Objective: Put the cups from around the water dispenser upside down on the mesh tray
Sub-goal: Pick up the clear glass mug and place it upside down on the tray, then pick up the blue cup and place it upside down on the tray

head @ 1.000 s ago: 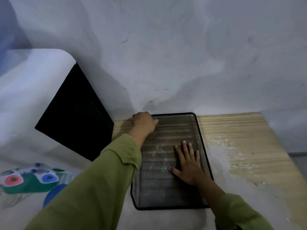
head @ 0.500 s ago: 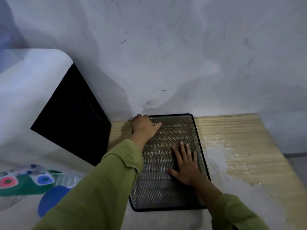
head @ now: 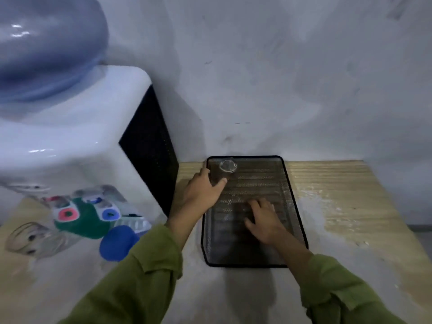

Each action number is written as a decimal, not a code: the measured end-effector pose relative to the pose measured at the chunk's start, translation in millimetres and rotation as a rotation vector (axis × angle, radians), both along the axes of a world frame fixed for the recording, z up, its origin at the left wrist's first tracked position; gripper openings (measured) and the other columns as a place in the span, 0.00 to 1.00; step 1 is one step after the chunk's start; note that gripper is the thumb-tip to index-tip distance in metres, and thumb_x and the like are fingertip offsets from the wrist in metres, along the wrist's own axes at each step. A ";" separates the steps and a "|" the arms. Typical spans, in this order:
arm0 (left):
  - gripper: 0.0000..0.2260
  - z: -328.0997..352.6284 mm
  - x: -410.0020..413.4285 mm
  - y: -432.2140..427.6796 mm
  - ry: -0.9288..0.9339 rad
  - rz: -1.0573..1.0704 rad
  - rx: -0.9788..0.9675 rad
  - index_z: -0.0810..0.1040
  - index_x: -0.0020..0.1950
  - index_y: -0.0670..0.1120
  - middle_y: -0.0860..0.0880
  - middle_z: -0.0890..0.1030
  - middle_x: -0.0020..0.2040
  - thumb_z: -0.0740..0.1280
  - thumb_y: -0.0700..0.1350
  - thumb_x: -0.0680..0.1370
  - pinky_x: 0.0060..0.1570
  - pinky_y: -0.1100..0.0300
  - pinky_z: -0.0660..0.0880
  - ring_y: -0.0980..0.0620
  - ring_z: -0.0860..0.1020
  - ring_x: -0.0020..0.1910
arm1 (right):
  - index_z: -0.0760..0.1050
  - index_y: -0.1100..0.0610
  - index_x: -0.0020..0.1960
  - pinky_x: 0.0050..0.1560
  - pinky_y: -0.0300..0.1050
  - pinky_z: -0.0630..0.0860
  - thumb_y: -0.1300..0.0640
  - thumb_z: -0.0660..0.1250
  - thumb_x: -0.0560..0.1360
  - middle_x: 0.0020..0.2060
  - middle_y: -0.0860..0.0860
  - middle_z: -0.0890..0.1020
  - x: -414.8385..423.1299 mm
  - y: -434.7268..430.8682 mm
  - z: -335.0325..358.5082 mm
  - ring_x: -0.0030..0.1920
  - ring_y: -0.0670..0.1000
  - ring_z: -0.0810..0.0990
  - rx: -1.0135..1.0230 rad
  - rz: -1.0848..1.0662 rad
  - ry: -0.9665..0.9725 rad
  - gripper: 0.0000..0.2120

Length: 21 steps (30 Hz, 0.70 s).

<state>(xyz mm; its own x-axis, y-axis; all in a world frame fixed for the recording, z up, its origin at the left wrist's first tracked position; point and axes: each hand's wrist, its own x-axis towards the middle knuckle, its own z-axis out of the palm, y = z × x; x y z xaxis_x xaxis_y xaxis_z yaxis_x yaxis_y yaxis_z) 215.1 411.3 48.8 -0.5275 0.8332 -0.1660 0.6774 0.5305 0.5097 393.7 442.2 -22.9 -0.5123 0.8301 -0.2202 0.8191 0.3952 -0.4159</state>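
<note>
Resting inverted glass cup (head: 228, 170) on mesh tray (head: 291, 206), left hand (head: 202, 191) fingers loosely spread beside it, right hand (head: 264, 220) flat.

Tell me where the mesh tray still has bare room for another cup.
Mesh tray: free along its far right side, beside the glass cup, and the near strip. Crowded: far-left corner by left hand, middle under right hand.

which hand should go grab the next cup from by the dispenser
Left. The left hand is just beside the glass cup on the mesh tray and nearest the water dispenser; the right hand lies flat on the tray.
</note>
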 end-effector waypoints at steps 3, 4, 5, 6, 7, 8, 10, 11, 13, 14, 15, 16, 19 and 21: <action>0.26 7.7 -7.8 -55.8 -0.082 0.062 0.064 0.69 0.66 0.49 0.46 0.79 0.61 0.63 0.62 0.73 0.55 0.53 0.74 0.44 0.78 0.58 | 0.63 0.57 0.71 0.71 0.53 0.64 0.52 0.65 0.74 0.67 0.59 0.68 -15.7 -30.3 13.1 0.67 0.60 0.67 -0.017 0.041 0.060 0.28; 0.24 9.3 -10.5 -73.2 -0.114 0.086 0.094 0.71 0.65 0.49 0.47 0.80 0.59 0.64 0.60 0.74 0.55 0.53 0.74 0.45 0.78 0.57 | 0.63 0.57 0.71 0.70 0.52 0.65 0.51 0.65 0.74 0.68 0.59 0.68 -20.3 -38.5 15.6 0.67 0.60 0.67 -0.030 0.058 0.068 0.28; 0.22 11.4 -16.3 -96.6 -0.143 0.117 0.130 0.72 0.64 0.49 0.47 0.81 0.57 0.65 0.58 0.74 0.55 0.53 0.75 0.46 0.79 0.55 | 0.63 0.57 0.71 0.69 0.52 0.67 0.51 0.65 0.74 0.67 0.59 0.68 -28.5 -51.6 19.6 0.67 0.60 0.68 -0.041 0.084 0.071 0.28; 0.19 12.5 -20.8 -116.2 -0.167 0.144 0.171 0.73 0.62 0.49 0.47 0.82 0.55 0.65 0.56 0.74 0.54 0.52 0.76 0.47 0.80 0.53 | 0.63 0.57 0.70 0.68 0.51 0.67 0.51 0.65 0.74 0.67 0.59 0.69 -35.3 -61.6 21.9 0.66 0.59 0.68 -0.047 0.108 0.074 0.28; 0.17 13.0 -24.9 -133.5 -0.183 0.177 0.208 0.74 0.59 0.50 0.48 0.83 0.53 0.66 0.55 0.74 0.53 0.52 0.77 0.48 0.80 0.50 | 0.63 0.57 0.70 0.67 0.50 0.68 0.51 0.65 0.74 0.66 0.59 0.69 -41.6 -71.3 24.5 0.66 0.59 0.69 -0.059 0.126 0.078 0.27; 0.15 12.8 -29.7 -149.9 -0.192 0.218 0.246 0.75 0.57 0.50 0.49 0.83 0.51 0.67 0.54 0.73 0.51 0.53 0.78 0.49 0.80 0.48 | 0.63 0.57 0.70 0.66 0.50 0.69 0.52 0.65 0.74 0.66 0.59 0.69 -48.6 -81.5 26.8 0.66 0.59 0.69 -0.077 0.142 0.087 0.27; 0.14 11.3 -41.3 -181.0 -0.178 0.292 0.318 0.76 0.55 0.50 0.48 0.83 0.49 0.70 0.52 0.72 0.47 0.56 0.78 0.50 0.80 0.46 | 0.62 0.56 0.71 0.65 0.50 0.70 0.54 0.65 0.74 0.66 0.59 0.69 -65.3 -104.9 31.4 0.66 0.59 0.69 -0.113 0.179 0.097 0.27; 0.15 9.5 -48.5 -195.2 -0.138 0.309 0.351 0.76 0.56 0.49 0.47 0.82 0.51 0.71 0.51 0.72 0.47 0.57 0.76 0.50 0.79 0.47 | 0.62 0.56 0.71 0.64 0.51 0.70 0.55 0.65 0.74 0.66 0.59 0.69 -74.6 -116.8 33.6 0.65 0.59 0.69 -0.125 0.201 0.103 0.27; 0.19 4.3 -64.3 -220.3 -0.007 0.293 0.392 0.75 0.59 0.46 0.45 0.79 0.56 0.73 0.48 0.70 0.53 0.55 0.73 0.46 0.76 0.54 | 0.62 0.56 0.71 0.63 0.52 0.71 0.56 0.65 0.74 0.66 0.58 0.69 -93.2 -138.5 34.5 0.64 0.58 0.70 -0.134 0.236 0.119 0.27; 0.22 1.0 -71.9 -229.1 0.055 0.270 0.392 0.74 0.61 0.45 0.44 0.77 0.59 0.73 0.47 0.70 0.56 0.54 0.72 0.44 0.74 0.57 | 0.62 0.56 0.71 0.63 0.52 0.71 0.55 0.66 0.73 0.66 0.58 0.69 -100.9 -146.9 33.6 0.65 0.58 0.70 -0.136 0.246 0.124 0.28; 0.25 -2.6 -79.7 -235.7 0.098 0.250 0.376 0.72 0.63 0.44 0.43 0.75 0.61 0.74 0.47 0.69 0.59 0.53 0.70 0.43 0.72 0.61 | 0.62 0.56 0.71 0.64 0.52 0.71 0.55 0.66 0.73 0.66 0.57 0.69 -107.8 -154.8 32.7 0.65 0.57 0.70 -0.140 0.251 0.121 0.28; 0.28 -6.6 -87.5 -239.8 0.112 0.239 0.341 0.70 0.66 0.44 0.42 0.73 0.64 0.74 0.48 0.69 0.62 0.52 0.69 0.42 0.70 0.63 | 0.62 0.56 0.71 0.65 0.51 0.70 0.54 0.66 0.73 0.67 0.56 0.69 -113.9 -161.3 31.1 0.66 0.57 0.69 -0.146 0.250 0.119 0.29; 0.38 -16.4 -106.0 -243.1 0.023 0.216 0.229 0.61 0.72 0.43 0.43 0.67 0.71 0.75 0.51 0.68 0.69 0.49 0.66 0.43 0.65 0.70 | 0.61 0.54 0.72 0.66 0.49 0.70 0.54 0.66 0.74 0.68 0.55 0.68 -125.8 -178.5 28.6 0.67 0.55 0.69 -0.154 0.223 0.116 0.29; 0.42 -22.0 -115.4 -242.5 -0.050 0.182 0.176 0.57 0.74 0.43 0.43 0.65 0.73 0.76 0.51 0.68 0.71 0.48 0.64 0.43 0.64 0.72 | 0.60 0.54 0.72 0.66 0.48 0.70 0.53 0.66 0.74 0.68 0.55 0.68 -130.8 -188.5 26.5 0.66 0.55 0.70 -0.154 0.203 0.119 0.29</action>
<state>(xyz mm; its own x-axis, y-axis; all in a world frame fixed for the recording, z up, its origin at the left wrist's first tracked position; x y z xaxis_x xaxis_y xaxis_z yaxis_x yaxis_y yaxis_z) 99.7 168.8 26.7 -0.6660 0.7438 -0.0564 0.5508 0.5414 0.6352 262.9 253.7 3.5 -0.6944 0.6692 -0.2646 0.6716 0.4706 -0.5722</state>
